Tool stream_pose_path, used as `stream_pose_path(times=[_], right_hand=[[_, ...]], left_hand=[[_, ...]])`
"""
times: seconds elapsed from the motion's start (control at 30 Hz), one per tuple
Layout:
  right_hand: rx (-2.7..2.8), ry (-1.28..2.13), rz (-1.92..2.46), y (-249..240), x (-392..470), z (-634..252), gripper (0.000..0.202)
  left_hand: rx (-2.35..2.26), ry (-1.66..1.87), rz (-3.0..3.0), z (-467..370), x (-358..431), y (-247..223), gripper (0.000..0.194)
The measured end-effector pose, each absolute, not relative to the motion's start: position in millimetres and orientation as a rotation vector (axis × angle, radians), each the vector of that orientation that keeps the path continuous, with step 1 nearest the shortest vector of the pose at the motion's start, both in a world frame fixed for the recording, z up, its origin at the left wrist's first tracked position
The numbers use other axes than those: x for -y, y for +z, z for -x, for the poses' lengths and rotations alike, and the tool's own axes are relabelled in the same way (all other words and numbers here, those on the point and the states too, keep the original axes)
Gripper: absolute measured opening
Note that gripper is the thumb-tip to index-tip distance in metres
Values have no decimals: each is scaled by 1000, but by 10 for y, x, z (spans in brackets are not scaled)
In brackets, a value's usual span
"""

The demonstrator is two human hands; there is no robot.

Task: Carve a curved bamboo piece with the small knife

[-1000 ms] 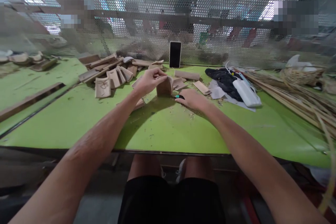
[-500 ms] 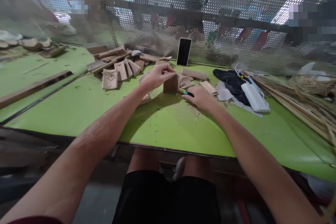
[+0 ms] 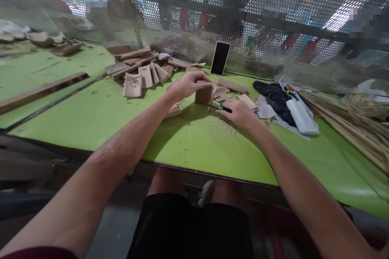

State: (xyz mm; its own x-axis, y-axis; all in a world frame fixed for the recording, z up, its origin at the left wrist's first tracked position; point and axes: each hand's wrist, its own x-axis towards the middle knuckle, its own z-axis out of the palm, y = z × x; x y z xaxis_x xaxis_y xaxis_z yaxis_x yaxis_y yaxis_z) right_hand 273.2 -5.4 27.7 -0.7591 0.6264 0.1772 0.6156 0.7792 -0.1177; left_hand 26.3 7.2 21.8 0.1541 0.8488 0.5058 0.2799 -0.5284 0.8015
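Note:
My left hand [image 3: 191, 85] is closed over the top of a short curved bamboo piece [image 3: 203, 96], which stands on edge on the green table. Brown outer bark faces me. To its right, my right hand [image 3: 240, 112] is wrapped round the black and teal handle of a small knife [image 3: 224, 109]. The knife's thin tip points left, close to the lower right edge of the bamboo piece; whether it touches is too small to tell. Pale shavings [image 3: 233, 132] lie below the right hand. Another cut bamboo piece [image 3: 173, 111] rests under my left wrist.
Several bamboo pieces [image 3: 133, 85] are piled at the back left. A phone [image 3: 220, 58] leans against the perforated metal screen [image 3: 194, 20]. Right of my hand lie a dark cloth [image 3: 275, 97], a white device [image 3: 302, 116] and long bamboo strips [image 3: 340, 123]. A wooden bar [image 3: 42, 92] lies far left.
The view has turned slightly, so the table's things appear shifted to the right. Both hands keep their holds on the bamboo piece and the knife, with little visible movement.

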Motion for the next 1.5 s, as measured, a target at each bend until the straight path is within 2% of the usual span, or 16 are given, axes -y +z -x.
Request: stream_pose_path(times=[0.57, 1.03, 1.5], right_hand=[[2743, 132, 834, 266, -59, -2724, 33], [2807, 150, 894, 285, -59, -2665, 34], [2865, 99, 1030, 253, -43, -2527, 39]], left_hand=[[-1105, 1390, -1916, -277, -86, 226, 16], [-1130, 1365, -1900, -240, -131, 198, 29], [-1178, 1371, -1871, -258, -78, 225, 24]])
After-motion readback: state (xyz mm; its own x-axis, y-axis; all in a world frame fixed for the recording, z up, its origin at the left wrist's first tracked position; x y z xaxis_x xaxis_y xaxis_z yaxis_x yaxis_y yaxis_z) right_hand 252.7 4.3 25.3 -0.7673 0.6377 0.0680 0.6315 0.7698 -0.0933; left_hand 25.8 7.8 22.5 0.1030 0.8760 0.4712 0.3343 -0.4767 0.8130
